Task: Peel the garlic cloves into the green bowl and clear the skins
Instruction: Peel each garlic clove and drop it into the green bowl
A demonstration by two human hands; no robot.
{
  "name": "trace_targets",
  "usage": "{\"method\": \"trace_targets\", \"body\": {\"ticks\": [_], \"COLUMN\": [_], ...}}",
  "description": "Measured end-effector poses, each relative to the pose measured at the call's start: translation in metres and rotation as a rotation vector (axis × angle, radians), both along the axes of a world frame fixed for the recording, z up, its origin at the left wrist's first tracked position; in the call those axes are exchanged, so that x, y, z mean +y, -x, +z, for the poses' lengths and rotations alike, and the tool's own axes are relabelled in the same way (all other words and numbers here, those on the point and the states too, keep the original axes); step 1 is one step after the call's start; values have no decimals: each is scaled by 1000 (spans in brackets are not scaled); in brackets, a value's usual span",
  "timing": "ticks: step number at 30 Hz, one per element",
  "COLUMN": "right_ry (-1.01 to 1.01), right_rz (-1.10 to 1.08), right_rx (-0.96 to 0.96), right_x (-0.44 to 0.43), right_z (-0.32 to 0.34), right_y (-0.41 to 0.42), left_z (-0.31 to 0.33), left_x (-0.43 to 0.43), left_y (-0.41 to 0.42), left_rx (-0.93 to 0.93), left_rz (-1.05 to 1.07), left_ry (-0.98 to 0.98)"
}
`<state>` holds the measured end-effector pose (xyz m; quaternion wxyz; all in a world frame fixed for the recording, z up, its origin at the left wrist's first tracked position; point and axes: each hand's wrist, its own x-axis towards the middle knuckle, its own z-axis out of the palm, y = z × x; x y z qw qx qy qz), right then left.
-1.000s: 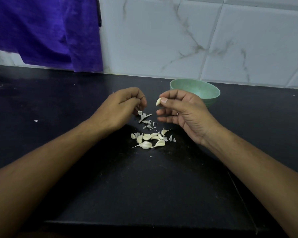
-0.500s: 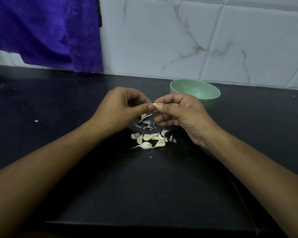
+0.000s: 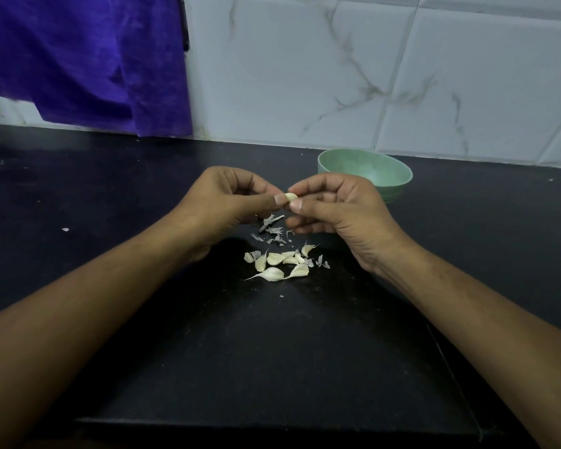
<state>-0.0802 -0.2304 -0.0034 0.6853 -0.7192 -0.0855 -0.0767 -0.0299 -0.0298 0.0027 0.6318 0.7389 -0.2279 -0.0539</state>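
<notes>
Head view — left hand (image 3: 221, 205), right hand (image 3: 340, 210) pinch one clove (image 3: 291, 197); one green bowl (image 3: 381, 170).

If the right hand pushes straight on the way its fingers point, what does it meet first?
Probably the left hand: the right hand points across at it, with only the pinched garlic clove between them.
</notes>
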Motion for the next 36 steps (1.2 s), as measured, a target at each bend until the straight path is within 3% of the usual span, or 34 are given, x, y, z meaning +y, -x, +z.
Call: {"method": "trace_targets", "body": {"ticks": [19, 36], "right_ry": [18, -5], "right_rz": [-28, 35], "right_rx": [-167, -18], "right_x": [3, 4], "right_z": [-5, -7], "right_y": [-2, -3], "left_z": [5, 1], "left_x": [-6, -6], "left_y": [11, 8], "left_rx": [71, -60], "left_rz": [85, 74], "left_ry": [51, 2]}}
